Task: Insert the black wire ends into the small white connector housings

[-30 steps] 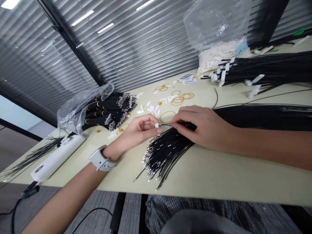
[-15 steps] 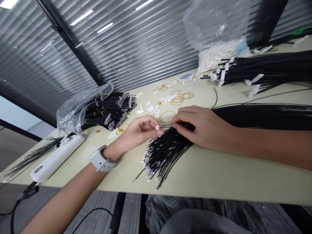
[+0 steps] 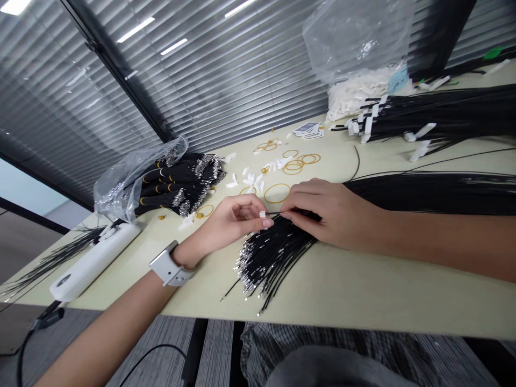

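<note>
Between the thumb and fingers of my left hand (image 3: 236, 220) is a small white connector housing (image 3: 263, 214). My right hand (image 3: 328, 212) pinches a thin black wire (image 3: 274, 213) close to its end. That end meets the housing; how deep it sits inside I cannot tell. Beneath both hands lies a thick bundle of black wires (image 3: 282, 247), their metal-tipped ends fanned out toward the lower left. The bundle runs on under my right hand toward the right edge.
Yellow rubber bands (image 3: 293, 165) and loose white housings (image 3: 253, 180) lie behind my hands. Bagged wire bundles (image 3: 173, 183) and a white power strip (image 3: 97, 263) stand left. Back right are a bag of white parts (image 3: 357, 92) and wires with white connectors (image 3: 443, 115).
The wire end and the white housing have come into line and now meet. My right hand has shifted slightly left; my left hand has moved slightly right and down.
</note>
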Demonstrator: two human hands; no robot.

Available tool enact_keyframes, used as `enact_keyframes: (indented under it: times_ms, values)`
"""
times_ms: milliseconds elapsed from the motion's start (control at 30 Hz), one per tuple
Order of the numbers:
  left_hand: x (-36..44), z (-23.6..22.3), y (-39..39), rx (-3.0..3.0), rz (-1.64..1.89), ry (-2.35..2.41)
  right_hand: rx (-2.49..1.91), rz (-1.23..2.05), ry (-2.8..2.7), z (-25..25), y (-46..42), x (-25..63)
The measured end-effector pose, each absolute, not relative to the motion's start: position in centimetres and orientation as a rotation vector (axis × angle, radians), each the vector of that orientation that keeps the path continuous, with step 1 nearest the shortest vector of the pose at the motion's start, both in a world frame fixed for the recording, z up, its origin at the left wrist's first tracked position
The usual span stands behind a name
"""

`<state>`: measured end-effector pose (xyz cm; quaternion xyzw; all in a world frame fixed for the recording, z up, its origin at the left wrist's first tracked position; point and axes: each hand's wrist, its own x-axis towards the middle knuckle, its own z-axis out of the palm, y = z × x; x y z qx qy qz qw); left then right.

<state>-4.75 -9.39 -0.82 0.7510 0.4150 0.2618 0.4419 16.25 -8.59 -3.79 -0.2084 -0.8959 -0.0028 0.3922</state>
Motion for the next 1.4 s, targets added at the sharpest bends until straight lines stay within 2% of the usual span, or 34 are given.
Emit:
enact_keyframes:
  times_ms: [300,1033,1400]
  values:
    - [-4.65,-0.68,-9.8,2.042,0.641,1.079,-0.542,-0.022,-2.308,-3.94,-8.6,16.09]
    - [-4.78,-0.91,-9.11,1.841,0.714,1.06,-0.636,-0.048,-2.197,-3.98,-8.72,16.42]
    - [-4.71,-0.84,-9.08,1.767,0.735,1.063,-0.58,-0.178,-2.134,-3.37,-8.91,16.36]
